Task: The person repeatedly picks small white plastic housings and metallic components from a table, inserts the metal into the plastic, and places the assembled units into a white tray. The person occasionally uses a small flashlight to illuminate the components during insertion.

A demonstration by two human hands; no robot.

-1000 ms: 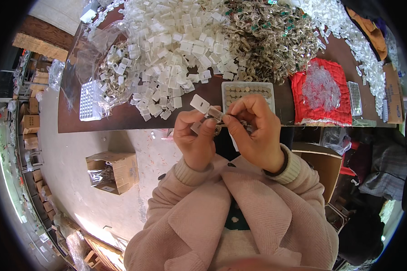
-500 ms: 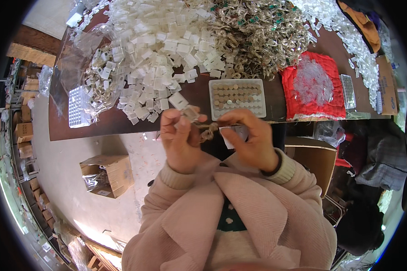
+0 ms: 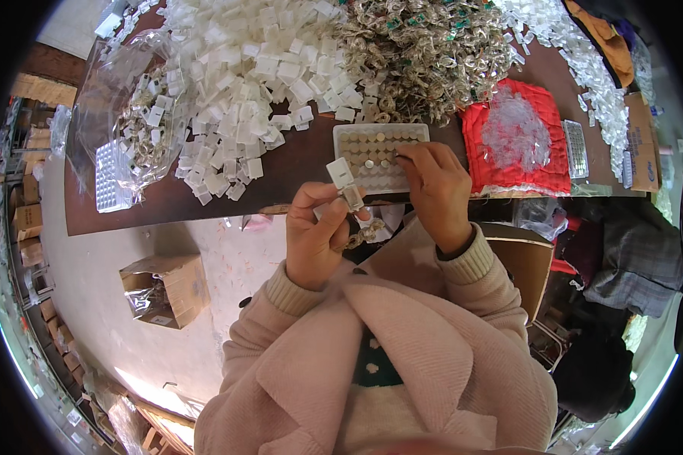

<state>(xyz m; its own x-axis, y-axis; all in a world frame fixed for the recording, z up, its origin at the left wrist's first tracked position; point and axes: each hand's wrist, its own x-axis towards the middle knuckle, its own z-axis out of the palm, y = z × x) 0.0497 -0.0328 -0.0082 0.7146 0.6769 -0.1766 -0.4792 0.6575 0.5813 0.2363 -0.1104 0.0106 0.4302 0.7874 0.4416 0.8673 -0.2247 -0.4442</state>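
My left hand [image 3: 317,231] pinches a small white plastic case [image 3: 351,196] with its lid [image 3: 339,172] swung up. A bundle of thin coiled wire [image 3: 366,233] hangs by the fingers of that hand. Over the right side of a clear plastic tray [image 3: 349,184], my right hand [image 3: 438,189] has its thumb and forefinger together on a small round button cell [image 3: 397,155], mostly covered by the fingertips. Rows of button cells [image 3: 369,164] fill the upper part of the tray, a few of them shinier than the others.
Behind the tray rise heaps of white plastic cases [image 3: 239,98] and tangled wire bundles [image 3: 417,61]. A red cloth [image 3: 478,163] with clear plastic bits lies to the right. At left are a white blister tray [image 3: 112,178] and a plastic bag [image 3: 91,121]; a cardboard box [image 3: 186,292] stands below.
My right hand has left the wire beside my left hand and moved up and right to the tray, closing on a button cell. The case stays in my left hand.
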